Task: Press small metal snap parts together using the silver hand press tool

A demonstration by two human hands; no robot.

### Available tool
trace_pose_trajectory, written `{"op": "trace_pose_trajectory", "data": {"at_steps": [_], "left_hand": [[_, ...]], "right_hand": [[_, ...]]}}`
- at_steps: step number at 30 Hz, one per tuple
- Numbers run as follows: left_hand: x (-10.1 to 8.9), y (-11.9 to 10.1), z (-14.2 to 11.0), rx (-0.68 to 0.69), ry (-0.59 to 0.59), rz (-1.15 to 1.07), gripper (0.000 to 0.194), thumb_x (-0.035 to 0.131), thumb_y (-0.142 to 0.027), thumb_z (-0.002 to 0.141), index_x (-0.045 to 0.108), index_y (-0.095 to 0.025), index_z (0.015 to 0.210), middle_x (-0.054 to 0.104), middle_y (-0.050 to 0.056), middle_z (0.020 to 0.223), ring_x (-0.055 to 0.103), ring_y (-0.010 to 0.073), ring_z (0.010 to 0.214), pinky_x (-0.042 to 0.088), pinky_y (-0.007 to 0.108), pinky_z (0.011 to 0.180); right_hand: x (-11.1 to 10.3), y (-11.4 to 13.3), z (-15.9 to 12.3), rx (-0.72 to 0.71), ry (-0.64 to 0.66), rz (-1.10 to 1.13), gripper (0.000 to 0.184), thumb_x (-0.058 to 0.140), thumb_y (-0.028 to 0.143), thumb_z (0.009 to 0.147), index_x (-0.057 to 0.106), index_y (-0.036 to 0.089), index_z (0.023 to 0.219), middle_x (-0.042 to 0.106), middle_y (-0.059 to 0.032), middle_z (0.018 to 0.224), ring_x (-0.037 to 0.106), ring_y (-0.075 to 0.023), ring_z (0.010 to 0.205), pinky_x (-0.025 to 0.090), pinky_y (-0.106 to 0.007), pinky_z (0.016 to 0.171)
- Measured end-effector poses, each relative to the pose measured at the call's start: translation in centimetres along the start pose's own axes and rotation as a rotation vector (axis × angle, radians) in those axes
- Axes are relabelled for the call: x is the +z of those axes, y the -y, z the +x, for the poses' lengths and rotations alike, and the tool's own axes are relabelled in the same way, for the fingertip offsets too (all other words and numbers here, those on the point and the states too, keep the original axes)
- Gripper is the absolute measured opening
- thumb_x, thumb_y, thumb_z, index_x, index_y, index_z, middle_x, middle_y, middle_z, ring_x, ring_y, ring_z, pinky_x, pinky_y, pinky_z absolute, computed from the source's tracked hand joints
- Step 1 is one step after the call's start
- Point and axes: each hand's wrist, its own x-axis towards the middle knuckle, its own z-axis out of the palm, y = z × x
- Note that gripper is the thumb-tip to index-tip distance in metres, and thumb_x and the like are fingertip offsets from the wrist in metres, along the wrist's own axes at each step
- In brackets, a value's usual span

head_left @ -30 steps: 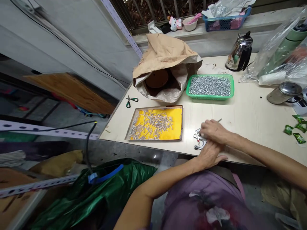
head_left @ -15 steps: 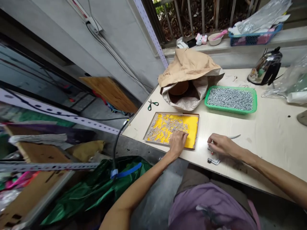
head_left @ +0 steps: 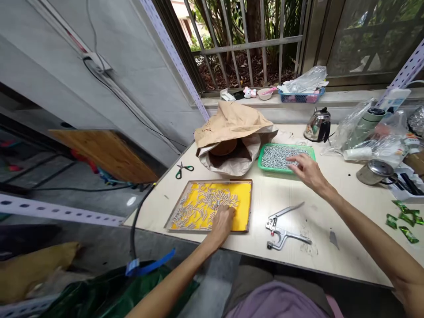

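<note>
My left hand rests over the right part of a shallow tray with a yellow bottom. Its fingers are curled together, and what they hold, if anything, is hidden. Many small silvery metal pins lie scattered in this tray. Over the front right of a green plastic container, my right hand has its fingers apart, with nothing visible between them. Small metal pieces fill that container. Silver hand-press pliers lie on the table, handles spread, touched by neither hand.
A large brown paper bag gapes behind the tray. Green-handled scissors lie to its left. Farther right are a kettle, a metal mug, a plastic bag and green wrapped packets. The table's left edge drops off near the tray.
My right hand has left the pliers, which now lie on the table, and has moved up to the green container. My left hand stays at the tray. The view has tilted up and turned right.
</note>
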Motion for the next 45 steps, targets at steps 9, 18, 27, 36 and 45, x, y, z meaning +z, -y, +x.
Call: {"op": "trace_pose_trajectory", "data": {"at_steps": [9, 18, 27, 36, 45], "left_hand": [[-1.3, -6.4, -4.1, -0.225, 0.312, -0.949, 0.010, 0.064, -0.021, 0.077, 0.068, -0.014, 0.083, 0.063, -0.001, 0.062, 0.054, 0.0092, 0.050, 0.039, 0.018, 0.044], [1.7, -9.9, -4.6, -0.456, 0.522, -1.099, 0.009, 0.063, -0.016, 0.078, 0.063, -0.010, 0.071, 0.045, -0.009, 0.041, 0.033, 0.0019, 0.030, 0.018, 0.016, 0.033], [0.4, -10.5, -3.7, -0.447, 0.632, -0.939, 0.014, 0.061, -0.014, 0.078, 0.060, -0.012, 0.064, 0.038, -0.011, 0.036, 0.030, 0.0024, 0.030, 0.017, 0.017, 0.035], [0.4, -10.4, -3.3, -0.407, 0.685, -0.847, 0.014, 0.063, -0.017, 0.078, 0.060, -0.013, 0.064, 0.036, -0.011, 0.037, 0.031, 0.0033, 0.031, 0.020, 0.018, 0.037], [0.8, -10.4, -3.7, -0.439, 0.680, -0.828, 0.011, 0.063, -0.020, 0.081, 0.065, -0.011, 0.074, 0.039, -0.011, 0.034, 0.031, 0.0036, 0.030, 0.020, 0.017, 0.037]], "right_hand": [[2.3, 2.5, -15.7, -0.002, 0.559, -0.046, 0.025, 0.042, 0.029, 0.097, 0.064, 0.020, 0.105, 0.062, -0.0083, 0.099, 0.064, -0.0184, 0.081, 0.052, -0.031, 0.067], [3.6, 3.1, -18.4, -0.003, 0.544, -0.260, 0.025, 0.037, 0.014, 0.097, 0.061, 0.017, 0.092, 0.059, -0.0068, 0.087, 0.057, -0.0162, 0.075, 0.044, -0.027, 0.060], [3.6, 3.1, -18.7, -0.032, 0.536, -0.244, 0.025, 0.037, 0.005, 0.093, 0.059, 0.017, 0.089, 0.059, -0.0067, 0.087, 0.053, -0.0149, 0.073, 0.039, -0.026, 0.059], [2.9, 0.5, -16.7, -0.005, 0.544, -0.268, 0.064, 0.052, 0.057, 0.087, 0.044, 0.015, 0.135, 0.050, -0.0199, 0.135, 0.050, -0.0337, 0.118, 0.046, -0.045, 0.090], [3.5, -1.7, -14.8, -0.105, 0.608, -0.365, 0.098, 0.062, 0.066, 0.071, 0.031, 0.009, 0.145, 0.056, -0.0220, 0.127, 0.049, -0.0384, 0.117, 0.035, -0.051, 0.100]]}}
